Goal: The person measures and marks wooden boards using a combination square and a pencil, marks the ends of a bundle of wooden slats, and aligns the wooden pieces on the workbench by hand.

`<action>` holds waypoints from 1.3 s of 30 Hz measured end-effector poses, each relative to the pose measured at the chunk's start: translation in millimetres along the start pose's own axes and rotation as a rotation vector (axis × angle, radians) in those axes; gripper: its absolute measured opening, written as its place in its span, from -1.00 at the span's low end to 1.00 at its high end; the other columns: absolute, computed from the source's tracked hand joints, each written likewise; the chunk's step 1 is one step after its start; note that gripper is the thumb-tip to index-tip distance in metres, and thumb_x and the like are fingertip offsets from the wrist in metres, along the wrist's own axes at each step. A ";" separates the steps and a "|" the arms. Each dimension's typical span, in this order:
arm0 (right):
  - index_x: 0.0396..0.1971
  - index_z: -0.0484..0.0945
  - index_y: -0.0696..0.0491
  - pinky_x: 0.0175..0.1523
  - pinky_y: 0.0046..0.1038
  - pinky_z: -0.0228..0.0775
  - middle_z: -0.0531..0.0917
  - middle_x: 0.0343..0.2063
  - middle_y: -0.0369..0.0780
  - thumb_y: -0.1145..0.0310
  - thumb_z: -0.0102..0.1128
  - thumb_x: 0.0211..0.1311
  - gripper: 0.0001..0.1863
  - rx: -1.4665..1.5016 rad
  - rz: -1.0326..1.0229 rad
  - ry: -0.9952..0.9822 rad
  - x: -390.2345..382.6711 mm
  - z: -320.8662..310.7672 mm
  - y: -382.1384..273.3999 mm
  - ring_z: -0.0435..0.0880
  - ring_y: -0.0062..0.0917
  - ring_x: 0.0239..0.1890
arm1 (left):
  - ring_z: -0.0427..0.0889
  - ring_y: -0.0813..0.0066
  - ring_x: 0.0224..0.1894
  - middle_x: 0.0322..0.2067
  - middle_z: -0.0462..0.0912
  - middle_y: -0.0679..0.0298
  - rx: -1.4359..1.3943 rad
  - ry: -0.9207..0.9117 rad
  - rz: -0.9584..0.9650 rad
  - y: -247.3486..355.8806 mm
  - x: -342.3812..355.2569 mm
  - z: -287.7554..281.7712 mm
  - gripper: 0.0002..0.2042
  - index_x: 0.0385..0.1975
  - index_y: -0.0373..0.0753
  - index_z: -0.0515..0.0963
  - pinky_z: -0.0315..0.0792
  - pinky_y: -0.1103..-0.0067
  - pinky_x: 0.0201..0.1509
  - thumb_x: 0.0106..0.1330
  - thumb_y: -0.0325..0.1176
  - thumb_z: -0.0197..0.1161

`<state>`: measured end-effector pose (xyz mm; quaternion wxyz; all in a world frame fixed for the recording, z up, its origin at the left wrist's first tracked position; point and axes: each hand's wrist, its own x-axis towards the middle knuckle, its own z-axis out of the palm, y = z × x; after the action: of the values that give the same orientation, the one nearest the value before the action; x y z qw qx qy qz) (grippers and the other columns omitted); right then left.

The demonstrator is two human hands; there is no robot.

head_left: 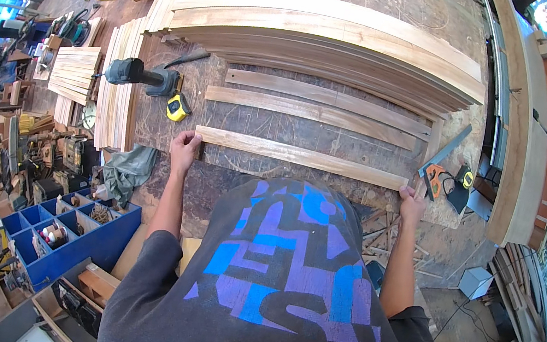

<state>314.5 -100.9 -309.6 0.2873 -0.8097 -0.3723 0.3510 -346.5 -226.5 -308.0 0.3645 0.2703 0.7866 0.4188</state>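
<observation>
Possibly, the narrow, pale wooden slat [297,155] pinched at either end by left hand [184,150] and right hand [412,206] could twist if one grip slips.

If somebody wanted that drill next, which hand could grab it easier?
Probably the left hand: it's nearer the drill. The right hand is at the far end of the wooden strip. Both seem to hold it, so the left would let go first.

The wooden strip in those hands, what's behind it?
Behind the wooden strip, farther across the bench, are two more strips, then a big stack of boards. What the strip and the stack cover underneath can't be seen.
</observation>
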 end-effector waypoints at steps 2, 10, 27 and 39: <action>-0.18 0.78 0.21 -0.05 -0.43 0.52 0.79 -0.35 -0.16 0.31 0.52 0.06 -0.64 -0.030 -0.016 0.013 -2.7 0.4 -3.9 0.73 -0.50 -0.28 | 0.59 0.65 -0.32 -0.34 0.71 0.35 -0.011 -0.003 0.011 -0.1 -0.7 1.0 -0.81 -0.17 -0.38 0.66 0.49 0.64 -0.16 0.37 -0.38 0.36; -0.14 0.76 0.21 -0.07 -0.40 0.54 0.80 -0.36 -0.14 0.25 0.47 0.12 -0.62 -0.164 -0.086 0.022 -10.9 1.0 -13.9 0.76 -0.45 -0.28 | 0.48 0.70 -0.40 -0.35 0.64 0.40 0.087 0.071 0.103 -27.2 8.2 6.0 -0.82 -0.13 -0.28 0.61 0.38 0.68 -0.31 0.41 -0.33 0.32; -0.14 0.78 0.11 -0.08 -0.33 0.50 0.77 -0.42 -0.13 0.24 0.37 0.14 -0.66 -0.141 -0.079 -0.071 -11.8 -2.3 -22.8 0.75 -0.40 -0.30 | 0.56 0.62 -0.39 -0.36 0.68 0.34 0.118 0.003 -0.039 6.8 9.7 0.5 -0.82 -0.21 -0.33 0.65 0.46 0.61 -0.27 0.30 -0.37 0.34; -0.24 0.82 0.08 -0.11 -0.33 0.54 0.78 -0.43 -0.05 0.25 0.43 -0.06 -0.65 -0.370 -0.026 -0.092 -9.0 -17.8 -53.6 0.79 -0.31 -0.31 | 0.67 0.57 -0.30 -0.33 0.78 0.27 0.326 -0.036 -0.042 13.9 15.2 -7.6 -0.70 -0.12 -0.38 0.74 0.52 0.57 -0.14 0.26 -0.30 0.41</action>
<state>302.6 -81.9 -257.0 0.1208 -0.8271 -0.4534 0.3095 -359.9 -211.9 -298.4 0.3385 0.3169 0.8430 0.2728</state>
